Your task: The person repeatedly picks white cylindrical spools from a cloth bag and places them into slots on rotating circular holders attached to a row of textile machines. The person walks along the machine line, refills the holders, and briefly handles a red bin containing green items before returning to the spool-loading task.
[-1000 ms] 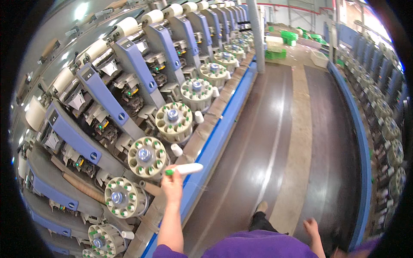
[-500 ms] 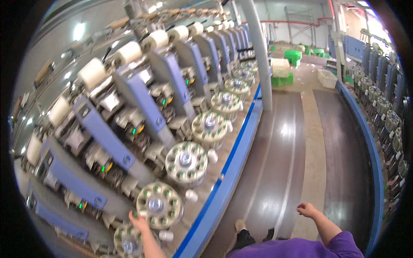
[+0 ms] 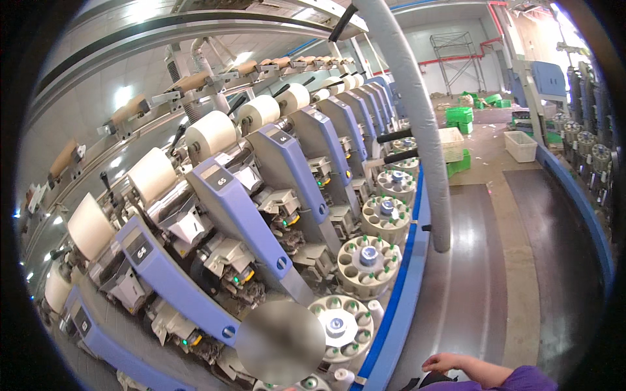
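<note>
My right hand (image 3: 443,362) hangs low over the dark aisle floor. Its fingers are loosely bent, and nothing shows in them. My left hand is not visible. A blurred grey patch covers part of the machine beside the nearest round bobbin magazine (image 3: 336,312). That magazine is a pale ring of round pockets about a shiny hub, some holding green-tipped bobbins. Another magazine (image 3: 367,276) stands just beyond it. A white bobbin (image 3: 375,309) stands by the nearest magazine's outer rim, and a second white bobbin (image 3: 343,376) sits lower down.
A row of winding units with blue-purple panels (image 3: 238,218) runs along my left, topped by large white yarn packages (image 3: 212,132). A blue rail (image 3: 407,277) edges the machine. A grey post (image 3: 417,117) rises beside it. Ahead are green crates (image 3: 459,117) and a white bin (image 3: 520,146).
The view has swung, so the machine row and post sit differently. My left hand, earlier at a magazine, is out of sight. My right hand appears lower and farther left.
</note>
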